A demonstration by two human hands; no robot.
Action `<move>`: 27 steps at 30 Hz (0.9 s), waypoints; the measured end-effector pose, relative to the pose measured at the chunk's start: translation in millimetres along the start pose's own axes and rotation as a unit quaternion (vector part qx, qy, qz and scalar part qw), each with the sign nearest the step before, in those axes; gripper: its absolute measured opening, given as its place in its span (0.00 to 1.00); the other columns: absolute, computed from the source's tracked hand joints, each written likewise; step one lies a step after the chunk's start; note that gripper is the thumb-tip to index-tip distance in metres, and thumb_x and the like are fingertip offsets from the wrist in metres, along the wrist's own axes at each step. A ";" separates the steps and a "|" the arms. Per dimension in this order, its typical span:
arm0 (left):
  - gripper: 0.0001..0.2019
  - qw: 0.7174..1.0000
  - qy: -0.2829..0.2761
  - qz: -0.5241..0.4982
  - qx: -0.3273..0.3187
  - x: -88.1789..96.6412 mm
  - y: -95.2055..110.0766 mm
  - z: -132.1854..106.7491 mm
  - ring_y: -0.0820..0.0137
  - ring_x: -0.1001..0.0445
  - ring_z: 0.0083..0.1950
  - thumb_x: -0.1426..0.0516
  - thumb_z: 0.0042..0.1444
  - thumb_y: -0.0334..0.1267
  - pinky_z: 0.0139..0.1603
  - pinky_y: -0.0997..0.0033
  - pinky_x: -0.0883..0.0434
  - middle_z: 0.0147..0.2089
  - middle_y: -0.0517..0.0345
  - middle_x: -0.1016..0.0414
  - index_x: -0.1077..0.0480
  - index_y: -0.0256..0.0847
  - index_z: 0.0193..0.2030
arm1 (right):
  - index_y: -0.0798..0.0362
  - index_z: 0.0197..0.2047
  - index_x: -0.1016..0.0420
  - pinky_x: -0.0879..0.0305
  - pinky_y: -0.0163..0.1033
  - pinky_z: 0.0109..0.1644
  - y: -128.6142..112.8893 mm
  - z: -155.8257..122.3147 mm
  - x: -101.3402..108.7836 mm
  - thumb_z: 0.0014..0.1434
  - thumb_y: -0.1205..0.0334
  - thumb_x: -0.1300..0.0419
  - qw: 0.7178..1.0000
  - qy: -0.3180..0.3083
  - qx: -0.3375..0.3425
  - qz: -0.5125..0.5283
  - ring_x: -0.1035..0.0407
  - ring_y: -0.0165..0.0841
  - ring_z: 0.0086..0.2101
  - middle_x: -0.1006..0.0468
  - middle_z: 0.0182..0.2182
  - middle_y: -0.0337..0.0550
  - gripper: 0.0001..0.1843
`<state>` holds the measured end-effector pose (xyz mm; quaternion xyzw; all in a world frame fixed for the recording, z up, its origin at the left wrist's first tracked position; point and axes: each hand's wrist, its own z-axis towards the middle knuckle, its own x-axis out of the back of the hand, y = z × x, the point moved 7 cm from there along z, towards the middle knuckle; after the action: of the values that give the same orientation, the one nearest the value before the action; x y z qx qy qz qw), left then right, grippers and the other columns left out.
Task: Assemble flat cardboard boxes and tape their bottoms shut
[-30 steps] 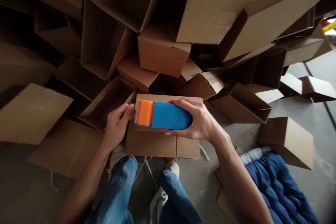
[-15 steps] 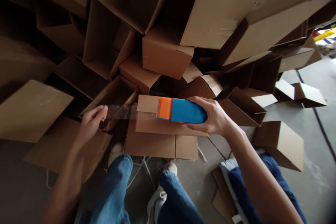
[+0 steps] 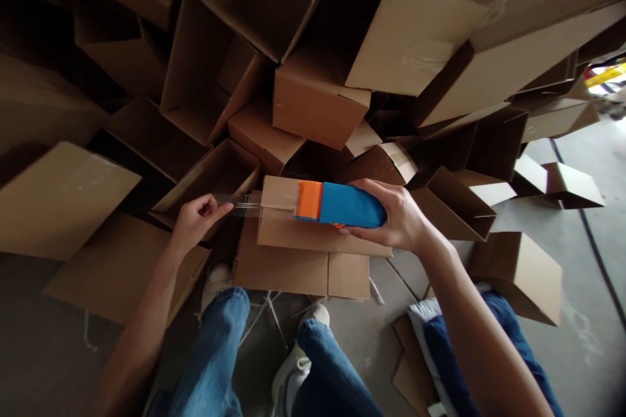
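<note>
Holding a blue and orange tape dispenser (image 3: 349, 205) over the cardboard box (image 3: 303, 238), your right hand (image 3: 403, 218) has its grip closed around it. Clear tape (image 3: 244, 207) runs horizontally leftward to your left hand (image 3: 195, 221), which pinches its end.

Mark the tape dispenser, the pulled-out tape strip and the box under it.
tape dispenser (image 3: 352, 206), head view, blue body.
tape strip (image 3: 244, 206), head view, clear stretch left of the dispenser.
cardboard box (image 3: 303, 239), head view, top face.
</note>
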<state>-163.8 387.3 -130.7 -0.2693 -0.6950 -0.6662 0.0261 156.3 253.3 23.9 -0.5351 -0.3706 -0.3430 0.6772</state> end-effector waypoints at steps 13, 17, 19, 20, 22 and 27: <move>0.25 0.991 -0.130 -0.013 0.002 -56.3 -36.4 22.2 0.72 0.42 0.29 0.41 0.53 0.63 0.32 0.71 0.46 0.24 0.66 0.42 0.39 0.43 0.23 | 0.53 0.51 0.24 0.29 0.42 0.37 0.5 2.2 -0.5 0.52 0.33 0.29 1.000 -0.013 -0.007 0.002 0.23 0.41 0.34 0.18 0.38 0.47 0.35; 0.26 0.985 -0.157 0.069 0.000 -61.6 -32.0 25.3 0.71 0.39 0.28 0.43 0.54 0.65 0.31 0.71 0.47 0.23 0.65 0.39 0.35 0.42 0.25 | 0.53 0.52 0.24 0.29 0.42 0.37 1.2 1.6 -0.9 0.52 0.33 0.29 1.000 -0.008 -0.005 0.006 0.22 0.41 0.34 0.17 0.39 0.47 0.36; 0.26 0.978 -0.171 0.116 0.007 -62.5 -28.5 24.7 0.69 0.36 0.28 0.44 0.55 0.66 0.31 0.70 0.47 0.23 0.64 0.37 0.33 0.43 0.26 | 0.52 0.51 0.24 0.29 0.42 0.37 1.3 1.4 -1.0 0.52 0.33 0.30 1.000 -0.005 -0.005 0.008 0.22 0.41 0.34 0.17 0.38 0.47 0.36; 0.26 0.974 -0.178 0.138 0.010 -63.0 -27.1 24.5 0.67 0.34 0.28 0.45 0.56 0.67 0.31 0.70 0.46 0.23 0.63 0.34 0.31 0.43 0.27 | 0.52 0.51 0.24 0.29 0.42 0.37 1.5 1.4 -1.0 0.52 0.32 0.30 1.000 -0.004 -0.005 0.009 0.22 0.41 0.34 0.17 0.38 0.47 0.36; 0.26 0.967 -0.190 0.171 0.018 -64.2 -25.8 25.9 0.63 0.29 0.31 0.45 0.55 0.67 0.32 0.69 0.43 0.25 0.59 0.28 0.29 0.44 0.28 | 0.52 0.51 0.24 0.29 0.42 0.38 1.8 1.4 -1.2 0.52 0.32 0.30 1.000 -0.004 -0.007 0.009 0.22 0.41 0.34 0.17 0.38 0.47 0.36; 0.24 0.950 -0.255 0.173 0.044 -72.2 -30.2 37.4 0.60 0.23 0.33 0.43 0.53 0.65 0.33 0.67 0.35 0.32 0.54 0.20 0.22 0.45 0.32 | 0.52 0.51 0.24 0.29 0.42 0.38 2.0 1.9 -1.3 0.52 0.33 0.30 1.000 -0.011 -0.011 0.008 0.22 0.41 0.35 0.17 0.39 0.48 0.35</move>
<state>-102.5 398.9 -191.0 -0.5450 -0.6495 -0.5296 -0.0253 157.2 255.6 22.1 -0.5497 -0.3699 -0.3355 0.6697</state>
